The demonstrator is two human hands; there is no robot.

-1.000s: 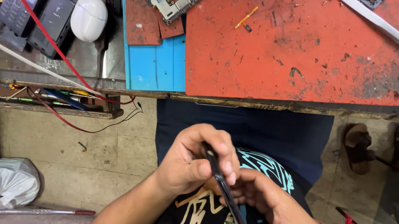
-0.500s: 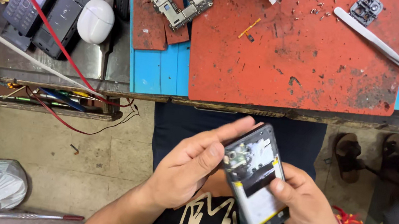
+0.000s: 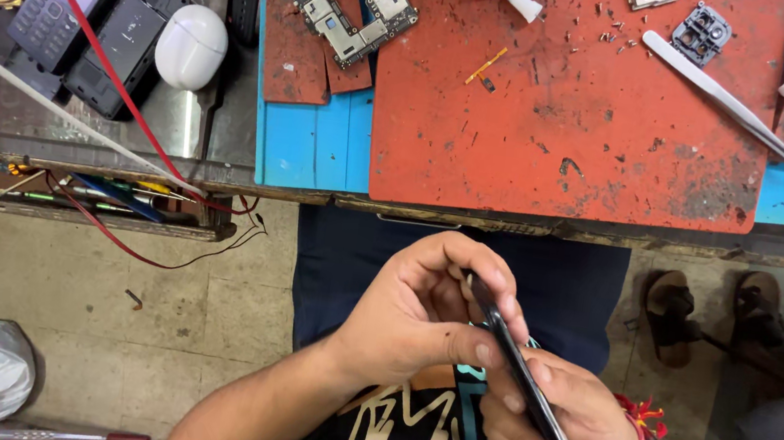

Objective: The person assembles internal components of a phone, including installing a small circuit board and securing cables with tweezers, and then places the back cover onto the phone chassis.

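Fingers (image 3: 489,288) of the left hand (image 3: 421,310) curl and pinch the top edge of a dark phone (image 3: 530,395), seen edge-on above the lap. The right hand (image 3: 558,418) cradles its lower half, fingertips pressed against the edge, below the red work mat (image 3: 566,122).

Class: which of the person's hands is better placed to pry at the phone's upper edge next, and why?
Probably the left hand: its fingertips already pinch the phone at its upper edge, while the right hand cradles it from beneath.
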